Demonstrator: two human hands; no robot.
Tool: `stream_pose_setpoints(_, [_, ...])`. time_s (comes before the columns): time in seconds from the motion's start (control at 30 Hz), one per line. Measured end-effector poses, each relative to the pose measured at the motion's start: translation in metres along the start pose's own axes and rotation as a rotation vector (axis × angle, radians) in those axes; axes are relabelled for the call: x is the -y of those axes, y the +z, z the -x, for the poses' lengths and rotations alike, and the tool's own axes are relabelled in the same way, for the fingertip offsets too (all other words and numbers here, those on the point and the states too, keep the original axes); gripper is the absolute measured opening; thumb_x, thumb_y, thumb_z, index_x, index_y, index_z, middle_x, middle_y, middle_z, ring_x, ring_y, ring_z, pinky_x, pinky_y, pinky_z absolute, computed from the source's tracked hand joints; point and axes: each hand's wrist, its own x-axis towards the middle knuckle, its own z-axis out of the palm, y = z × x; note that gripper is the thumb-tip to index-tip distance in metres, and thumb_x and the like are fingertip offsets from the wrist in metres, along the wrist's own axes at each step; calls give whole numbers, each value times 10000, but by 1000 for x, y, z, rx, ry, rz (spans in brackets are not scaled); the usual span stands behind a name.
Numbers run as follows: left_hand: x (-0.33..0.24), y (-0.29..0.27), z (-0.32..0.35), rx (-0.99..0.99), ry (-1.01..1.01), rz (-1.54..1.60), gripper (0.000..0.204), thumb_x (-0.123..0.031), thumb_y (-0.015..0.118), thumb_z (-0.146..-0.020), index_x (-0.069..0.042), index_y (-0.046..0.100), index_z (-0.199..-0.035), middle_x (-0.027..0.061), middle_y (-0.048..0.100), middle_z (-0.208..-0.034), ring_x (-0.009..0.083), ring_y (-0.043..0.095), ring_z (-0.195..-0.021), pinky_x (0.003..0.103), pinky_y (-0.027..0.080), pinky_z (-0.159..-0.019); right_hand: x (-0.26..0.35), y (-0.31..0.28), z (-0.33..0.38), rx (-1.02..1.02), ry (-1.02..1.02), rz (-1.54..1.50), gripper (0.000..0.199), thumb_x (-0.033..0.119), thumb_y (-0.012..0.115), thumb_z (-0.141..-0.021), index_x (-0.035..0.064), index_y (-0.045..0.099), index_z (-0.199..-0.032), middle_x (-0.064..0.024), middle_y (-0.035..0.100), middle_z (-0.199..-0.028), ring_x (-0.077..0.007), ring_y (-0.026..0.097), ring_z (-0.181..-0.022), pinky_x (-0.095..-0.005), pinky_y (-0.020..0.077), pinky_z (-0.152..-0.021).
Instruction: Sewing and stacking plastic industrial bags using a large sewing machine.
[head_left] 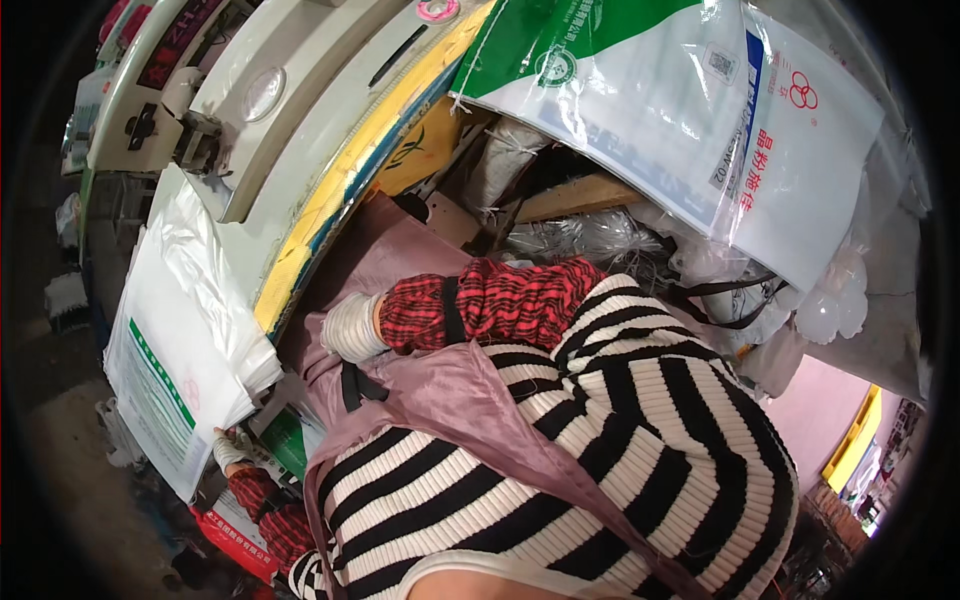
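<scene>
At the lower left, my left hand (231, 452), in a pale glove with bare fingertips, is closed on the near edge of a stack of flat white printed sacks (172, 340). The sacks lie over the end of the machine table, their top layers creased and lifted. My right hand (355, 328), in a whitish knitted glove, is by the mauve apron (430, 395) at my lap, near the table's yellow edge. Its back faces up and its fingers are hidden, so whether it holds anything does not show. Red-and-black sleeve covers are on both forearms.
A pale sewing machine (270, 90) stands on the table (340, 110) with a yellow edge (330, 215). A dark slim tool (398, 55) and a pink ring (437, 10) lie there. Large green-and-white sacks (680, 130) hang over a wooden bar (580, 197) and clear plastic bundles (590, 238).
</scene>
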Motion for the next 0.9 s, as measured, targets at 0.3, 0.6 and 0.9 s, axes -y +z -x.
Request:
stream_pose_setpoints(0.3, [12, -7, 24, 300, 52, 144, 232, -333, 561, -901, -160, 497, -760, -43, 405, -584, 111, 354, -483, 277, 274, -426, -17, 21, -25, -94, -117, -78, 158, 177, 543, -732, 77, 650, -792, -159, 637, -751, -362, 628, -746, -457, 496, -679])
stream_pose_setpoints(0.6, [-17, 10, 57, 3, 154, -164, 169, -217, 582, -875, -79, 532, -792, 40, 505, -555, 155, 433, -358, 301, 339, -321, -28, -58, -30, -80, 55, -544, 209, 180, 552, -834, 18, 621, -948, -152, 638, -791, -270, 628, -734, -364, 499, -703])
stream_pose_setpoints(0.9, [-110, 132, 110, -100, 1167, -458, 137, -153, 639, -765, -46, 564, -810, 140, 542, -745, 278, 537, -695, 378, 440, -657, -35, -98, -105, -121, 249, -1319, 161, 74, 534, -879, -27, 556, -1002, -43, 592, -723, -89, 513, -581, -226, 452, -560])
